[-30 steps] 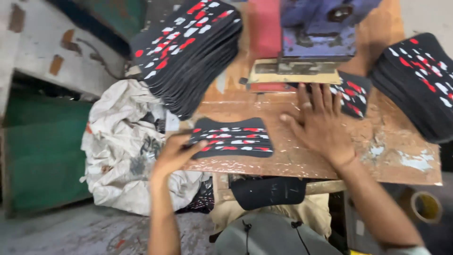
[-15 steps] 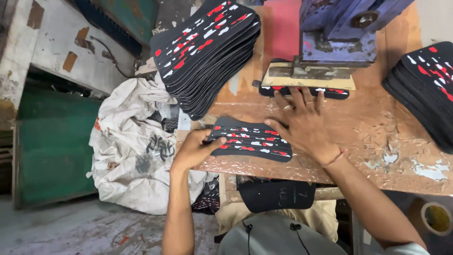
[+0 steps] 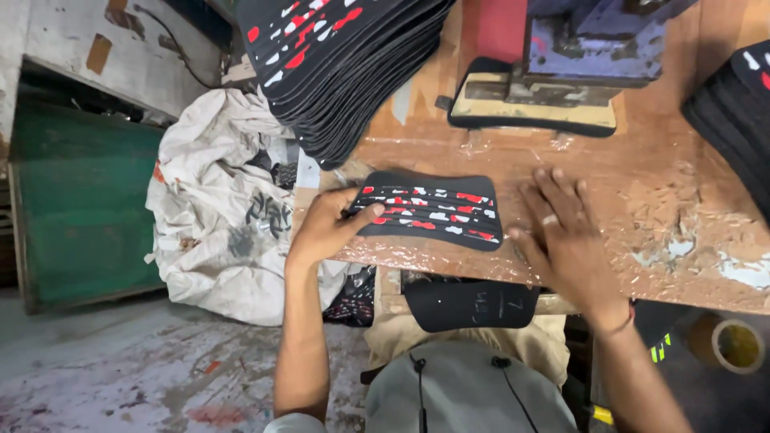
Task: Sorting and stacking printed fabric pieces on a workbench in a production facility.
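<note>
Since the last look my right hand (image 3: 565,240) has slid off the black printed piece (image 3: 431,210) and lies flat, fingers spread, just right of it, holding nothing. My left hand (image 3: 330,228) pinches its left edge, thumb on top. The piece lies flat near the worn wooden table (image 3: 642,184)'s front edge, long axis left-right. Behind it: a tall stack of pieces (image 3: 345,64) and the press (image 3: 561,72).

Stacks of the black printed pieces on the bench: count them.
2 stacks: a tall stack at the bench's far left and another stack at the right edge, partly out of frame. A single piece lies under the left hand.
</note>
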